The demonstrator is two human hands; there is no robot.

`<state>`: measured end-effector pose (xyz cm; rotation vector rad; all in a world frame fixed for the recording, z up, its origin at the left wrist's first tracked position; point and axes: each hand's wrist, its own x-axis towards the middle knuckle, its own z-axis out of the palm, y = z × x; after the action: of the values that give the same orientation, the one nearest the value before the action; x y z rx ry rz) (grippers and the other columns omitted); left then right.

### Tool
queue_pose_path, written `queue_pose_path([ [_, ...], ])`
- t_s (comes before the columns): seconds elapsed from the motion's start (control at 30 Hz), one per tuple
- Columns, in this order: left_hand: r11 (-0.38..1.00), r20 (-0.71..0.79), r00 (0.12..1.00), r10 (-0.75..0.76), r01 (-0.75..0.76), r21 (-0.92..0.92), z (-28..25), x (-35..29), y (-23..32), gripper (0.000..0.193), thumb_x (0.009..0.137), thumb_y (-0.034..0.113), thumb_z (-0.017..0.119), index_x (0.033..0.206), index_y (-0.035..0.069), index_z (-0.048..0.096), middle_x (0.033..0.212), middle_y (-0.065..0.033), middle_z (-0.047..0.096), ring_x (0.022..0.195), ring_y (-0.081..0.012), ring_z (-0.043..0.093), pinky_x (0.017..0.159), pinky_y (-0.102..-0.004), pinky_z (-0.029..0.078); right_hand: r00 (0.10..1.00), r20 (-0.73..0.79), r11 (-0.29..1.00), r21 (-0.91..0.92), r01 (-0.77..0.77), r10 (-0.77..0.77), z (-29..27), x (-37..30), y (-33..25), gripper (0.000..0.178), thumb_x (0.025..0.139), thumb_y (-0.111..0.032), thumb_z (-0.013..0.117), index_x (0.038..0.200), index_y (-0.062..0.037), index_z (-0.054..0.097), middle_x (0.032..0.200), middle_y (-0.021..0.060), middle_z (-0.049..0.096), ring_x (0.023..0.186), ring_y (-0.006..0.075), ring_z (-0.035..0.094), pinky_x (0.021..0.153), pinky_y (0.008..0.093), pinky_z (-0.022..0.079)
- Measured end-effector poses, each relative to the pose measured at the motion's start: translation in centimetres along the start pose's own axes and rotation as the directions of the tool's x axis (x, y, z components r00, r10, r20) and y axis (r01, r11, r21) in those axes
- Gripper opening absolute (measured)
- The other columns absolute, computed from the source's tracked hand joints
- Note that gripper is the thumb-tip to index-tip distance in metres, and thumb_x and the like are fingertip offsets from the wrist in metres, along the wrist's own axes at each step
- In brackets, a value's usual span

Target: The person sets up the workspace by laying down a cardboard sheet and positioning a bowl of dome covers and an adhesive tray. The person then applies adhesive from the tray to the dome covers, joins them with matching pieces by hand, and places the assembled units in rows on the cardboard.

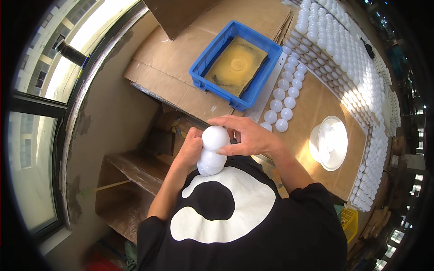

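In front of my chest I hold a cluster of white light-bulb globes. The upper globe [215,137] sits between my two hands, with the lower globe [211,161] right below it, close against my black shirt. My left hand [189,149] is closed around the left side of the cluster, its fingers partly hidden. My right hand [251,135] curves over the upper globe from the right, with one finger across its lower edge and the others behind its top. Whether the globes are joined or merely touching I cannot tell.
Ahead, a blue plastic bin [197,77] holds a stained yellow pad [237,64] on a cardboard-covered table [158,58]. Right of it stand two rows of white globes [283,84], a white tub [333,163] with white pieces, and tall stacks of globes [332,40]. A window [34,167] is left.
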<state>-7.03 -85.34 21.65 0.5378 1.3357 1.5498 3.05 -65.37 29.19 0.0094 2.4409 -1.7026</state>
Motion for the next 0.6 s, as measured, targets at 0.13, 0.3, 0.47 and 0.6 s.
queue_pose_path([
  [0.13, 0.979, -0.167, 0.965, -0.202, 0.193, -0.066, 2.1, -0.8, 0.3, 0.025, 0.069, 0.005, 0.042, 0.072, -0.01, 0.061, 0.069, -0.0093, 0.061, 0.068, -0.018, 0.058, 0.057, -0.0321, 0.047, 0.991, 0.064, 0.98, -0.153, 0.127, -0.118, 1.3, 1.5, 0.2, 0.061, 0.076, -0.028, 0.074, 0.128, -0.0046, 0.052, 0.111, 0.0112, 0.061, 0.095, 0.02, 0.061, 0.08, 0.0323, 0.051],
  [0.3, 0.972, -0.169, 0.964, -0.204, 0.22, 0.079, 1.1, -2.2, 0.9, 0.042, 0.054, -0.003, 0.036, 0.081, -0.012, 0.067, 0.086, -0.0187, 0.067, 0.077, -0.0239, 0.064, 0.071, -0.0338, 0.052, 0.992, 0.009, 0.814, 0.57, -0.108, 0.126, 1.9, 1.2, 4.2, 0.052, 0.084, -0.029, 0.064, 0.125, -0.0028, 0.048, 0.106, 0.01, 0.061, 0.086, 0.0172, 0.063, 0.069, 0.03, 0.054],
  [0.47, 0.994, -0.059, 0.995, 0.084, -0.079, 0.071, 1.7, -3.7, 1.4, 0.045, 0.054, -0.002, 0.039, 0.088, -0.009, 0.068, 0.085, -0.0193, 0.067, 0.08, -0.029, 0.063, 0.081, -0.0331, 0.049, 0.945, 0.11, 0.428, 0.871, -0.241, 0.309, 3.9, 0.6, 7.7, 0.05, 0.089, -0.032, 0.058, 0.129, -0.0068, 0.043, 0.104, 0.0092, 0.061, 0.081, 0.0166, 0.064, 0.058, 0.0269, 0.054],
  [0.6, 0.962, -0.036, 0.993, 0.112, -0.099, 0.254, 1.8, -2.5, 0.7, 0.05, 0.052, -0.001, 0.037, 0.091, -0.008, 0.068, 0.087, -0.0207, 0.067, 0.083, -0.0289, 0.064, 0.082, -0.033, 0.049, 0.9, 0.121, 0.399, 0.865, -0.303, 0.419, 7.5, 1.1, 8.4, 0.051, 0.09, -0.039, 0.059, 0.127, -0.0071, 0.044, 0.102, 0.0103, 0.06, 0.085, 0.0174, 0.065, 0.061, 0.0281, 0.055],
])
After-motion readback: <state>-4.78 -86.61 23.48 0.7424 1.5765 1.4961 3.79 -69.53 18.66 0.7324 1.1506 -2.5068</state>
